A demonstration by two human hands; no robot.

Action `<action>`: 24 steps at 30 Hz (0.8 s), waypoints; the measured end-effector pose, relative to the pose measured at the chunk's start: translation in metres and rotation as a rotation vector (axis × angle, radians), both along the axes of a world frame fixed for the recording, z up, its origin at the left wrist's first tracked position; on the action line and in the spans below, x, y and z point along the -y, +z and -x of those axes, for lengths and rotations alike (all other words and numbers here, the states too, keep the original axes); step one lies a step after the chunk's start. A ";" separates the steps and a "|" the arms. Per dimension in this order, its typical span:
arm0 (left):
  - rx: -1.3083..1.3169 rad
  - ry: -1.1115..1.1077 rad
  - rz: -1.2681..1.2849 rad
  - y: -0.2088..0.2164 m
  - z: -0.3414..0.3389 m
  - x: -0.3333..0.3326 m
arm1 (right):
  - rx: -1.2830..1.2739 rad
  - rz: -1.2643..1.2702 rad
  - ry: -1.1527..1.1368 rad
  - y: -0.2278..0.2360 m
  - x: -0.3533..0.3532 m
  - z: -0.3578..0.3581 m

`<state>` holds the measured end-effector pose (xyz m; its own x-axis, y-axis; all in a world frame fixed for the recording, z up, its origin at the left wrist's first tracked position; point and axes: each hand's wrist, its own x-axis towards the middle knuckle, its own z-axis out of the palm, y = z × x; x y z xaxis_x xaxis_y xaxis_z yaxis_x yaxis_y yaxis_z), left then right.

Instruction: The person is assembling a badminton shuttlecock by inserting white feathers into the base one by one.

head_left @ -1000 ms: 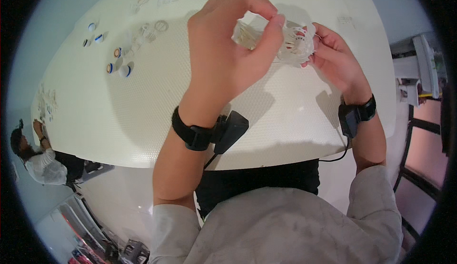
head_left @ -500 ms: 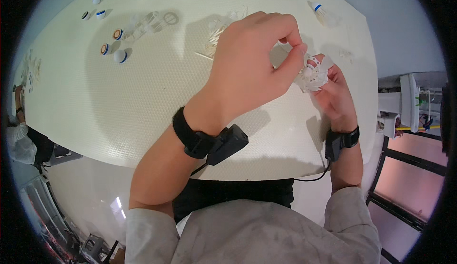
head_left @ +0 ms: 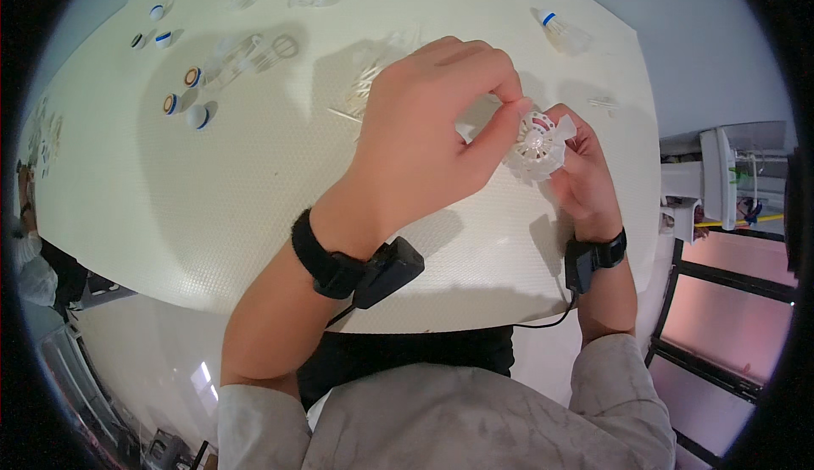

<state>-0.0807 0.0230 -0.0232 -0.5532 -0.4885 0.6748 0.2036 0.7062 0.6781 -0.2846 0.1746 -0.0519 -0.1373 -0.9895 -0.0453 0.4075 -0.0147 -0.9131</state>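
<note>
A white shuttlecock skirt [head_left: 536, 144], with a ring of small holes and ragged white vanes, is held over the right part of the table. My right hand [head_left: 587, 169] grips it from the right, fingers curled behind its edge. My left hand [head_left: 441, 122] reaches across from the left with thumb and forefinger pinched at the skirt's upper left edge. Whatever lies between those fingertips is too small to make out. Partly behind my left hand is a pile of thin white sticks [head_left: 360, 93].
A whole shuttlecock with a blue band [head_left: 564, 33] lies at the far right. Several round shuttlecock bases [head_left: 197, 116] and clear skirts [head_left: 246, 59] are spread over the left side. Small white pieces [head_left: 604, 103] lie near my right hand. Another person [head_left: 34, 266] is at the left edge.
The whole view has shifted a little, moving the table and hands leftward and down in it. The skirt has tilted, showing more of its holed ring. Both hands keep their places on it.
</note>
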 end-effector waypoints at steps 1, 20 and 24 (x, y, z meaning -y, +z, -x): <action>-0.005 -0.009 0.004 -0.001 0.001 0.000 | 0.001 -0.011 -0.013 0.000 0.000 0.000; 0.330 -0.054 -0.127 -0.002 0.001 -0.003 | -0.366 -0.040 -0.083 0.012 0.002 -0.009; 0.345 -0.056 -0.098 -0.003 0.001 -0.002 | -0.372 0.012 -0.081 0.014 0.001 -0.011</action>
<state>-0.0813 0.0247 -0.0261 -0.7682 -0.5036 0.3953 -0.0123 0.6289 0.7774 -0.2734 0.1737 -0.0378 -0.2196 -0.9750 0.0337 0.0450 -0.0447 -0.9980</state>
